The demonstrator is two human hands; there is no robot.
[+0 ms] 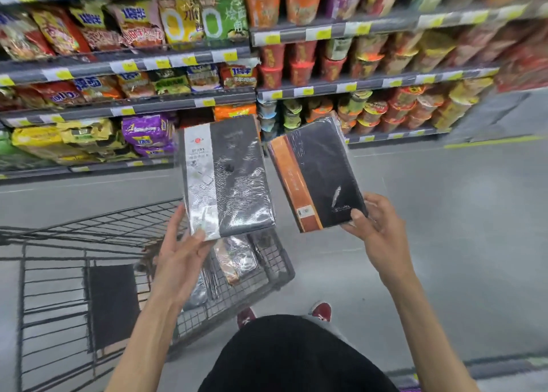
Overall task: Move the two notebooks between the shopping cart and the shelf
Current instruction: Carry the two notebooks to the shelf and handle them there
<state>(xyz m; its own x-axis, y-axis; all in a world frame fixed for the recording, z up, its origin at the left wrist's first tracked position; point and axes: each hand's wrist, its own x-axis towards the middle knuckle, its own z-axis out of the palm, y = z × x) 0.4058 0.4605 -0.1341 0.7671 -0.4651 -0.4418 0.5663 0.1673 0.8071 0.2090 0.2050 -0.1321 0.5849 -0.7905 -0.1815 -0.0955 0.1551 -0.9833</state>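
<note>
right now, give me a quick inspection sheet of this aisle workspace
surface: grey aisle floor; wire shopping cart at the left
job's things: silver-band notebook and orange-band notebook, both shrink-wrapped, held up apart from each other
clutter: more wrapped items in the cart basket
grips: left hand holds the silver-band notebook's lower edge; right hand holds the orange-band notebook's lower corner
cables: nothing seen
surroundings: shelves stocked with noodle packets and cup noodles, yellow price tags; red shoes below
</note>
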